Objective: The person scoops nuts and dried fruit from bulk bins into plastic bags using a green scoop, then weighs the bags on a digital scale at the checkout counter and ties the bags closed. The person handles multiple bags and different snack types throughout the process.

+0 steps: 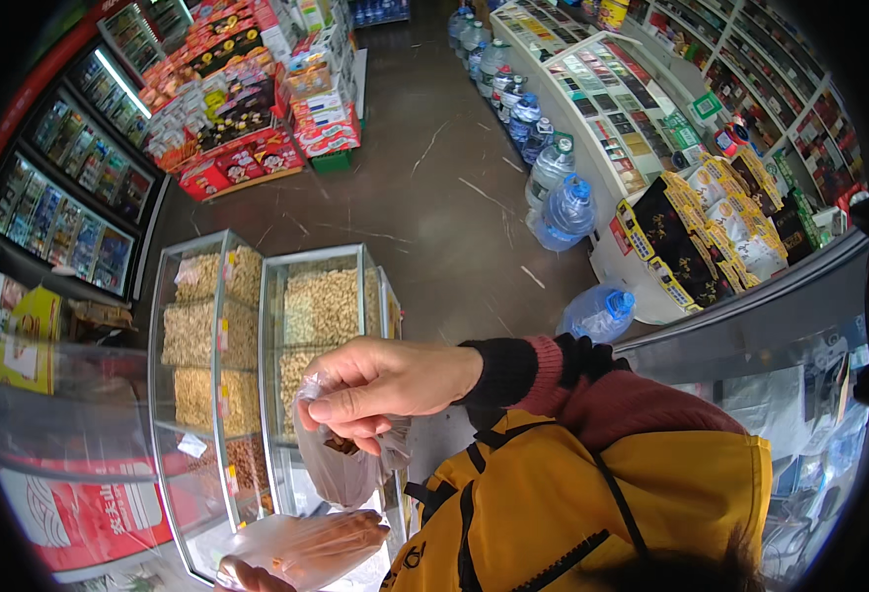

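Observation:
Coming in from the right in a black and dusky red sleeve, my right hand [371,388] grips the gathered top of a thin clear plastic bag [342,473]. Some brown pieces show in that bag just below my fingers. Only part of my left hand [249,576] shows at the bottom edge, holding the end of a second plastic bag [308,544]. This bag lies sideways below the first one, and its orange-brown contents are blurred by the film. Behind both bags stands a glass display case [316,255] filled with peanuts.
A second glass case [238,355] of nuts adjoins on the left. Large water bottles [567,211] line the glass counter [590,74], one bottle [598,312] standing nearer. Stacked snack boxes [234,163] and drink fridges [64,214] occupy the left. A yellow item with black straps [523,488] covers my front.

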